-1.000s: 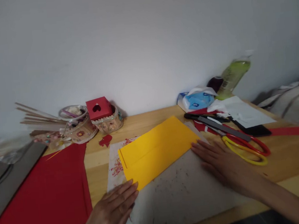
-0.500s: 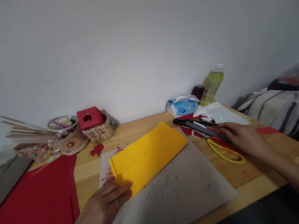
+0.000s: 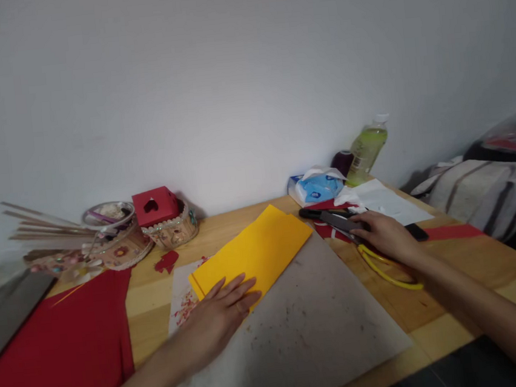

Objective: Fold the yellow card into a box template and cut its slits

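My left hand (image 3: 224,315) lies with fingers spread on a folded sheet of yellow paper (image 3: 263,248), pressing near its lower left end. That paper rests at a slant over a stained whitish work sheet (image 3: 325,327). At the right, my right hand (image 3: 388,239) has its fingers bent round the near end of a dark grey bar-shaped tool (image 3: 338,221); its exact kind is unclear. Scissors with yellow handles (image 3: 388,273) lie under and beside this hand, partly hidden. A black-handled tool (image 3: 310,213) is just beyond the bar.
Red paper (image 3: 64,358) covers the left side beside a grey strip (image 3: 14,314). Decorated baskets (image 3: 120,249), a red box (image 3: 154,206) and a red cutout (image 3: 166,261) stand or lie behind. Tissues (image 3: 316,188) and a bottle (image 3: 367,149) are near the wall.
My left hand has slid right and further onto the yellow paper, spreading its fingers; the paper shifted slightly left. My right hand moved left along the grey bar, uncovering a black object.
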`<state>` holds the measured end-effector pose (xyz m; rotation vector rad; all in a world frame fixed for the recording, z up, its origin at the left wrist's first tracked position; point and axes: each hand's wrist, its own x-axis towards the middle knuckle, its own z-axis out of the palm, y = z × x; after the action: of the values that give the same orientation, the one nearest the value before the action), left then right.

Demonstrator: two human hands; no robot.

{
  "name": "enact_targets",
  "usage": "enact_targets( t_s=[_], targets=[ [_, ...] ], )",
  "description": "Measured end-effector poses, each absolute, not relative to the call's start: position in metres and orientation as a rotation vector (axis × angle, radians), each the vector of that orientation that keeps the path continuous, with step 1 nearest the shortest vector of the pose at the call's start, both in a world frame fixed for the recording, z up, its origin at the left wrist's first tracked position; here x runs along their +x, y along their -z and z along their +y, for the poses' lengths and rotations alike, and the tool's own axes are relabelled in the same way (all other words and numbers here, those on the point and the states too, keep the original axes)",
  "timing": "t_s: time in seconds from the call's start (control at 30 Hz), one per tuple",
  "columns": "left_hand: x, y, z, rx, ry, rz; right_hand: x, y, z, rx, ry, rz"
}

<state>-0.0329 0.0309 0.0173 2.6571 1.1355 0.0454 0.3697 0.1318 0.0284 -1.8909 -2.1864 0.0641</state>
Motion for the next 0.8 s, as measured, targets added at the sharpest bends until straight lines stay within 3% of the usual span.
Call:
enact_targets(
  t_s=[0.23, 0.4, 0.8],
  targets=[
    [-0.018, -0.021, 0.029, 2.595, -0.087, 1.216, 0.357, -0.059, 0.115, -1.957, 0.071, -1.975],
    [-0.015, -0.024, 0.03, 2.627, -0.005, 1.212, 0.335, -0.077, 0.094, -1.926, -0.012, -2.028],
    [-0.006, -0.026, 0.03, 2.619, 0.16, 1.302, 0.229, -0.042, 0.058, -1.669, -0.037, -2.589]
  ],
)
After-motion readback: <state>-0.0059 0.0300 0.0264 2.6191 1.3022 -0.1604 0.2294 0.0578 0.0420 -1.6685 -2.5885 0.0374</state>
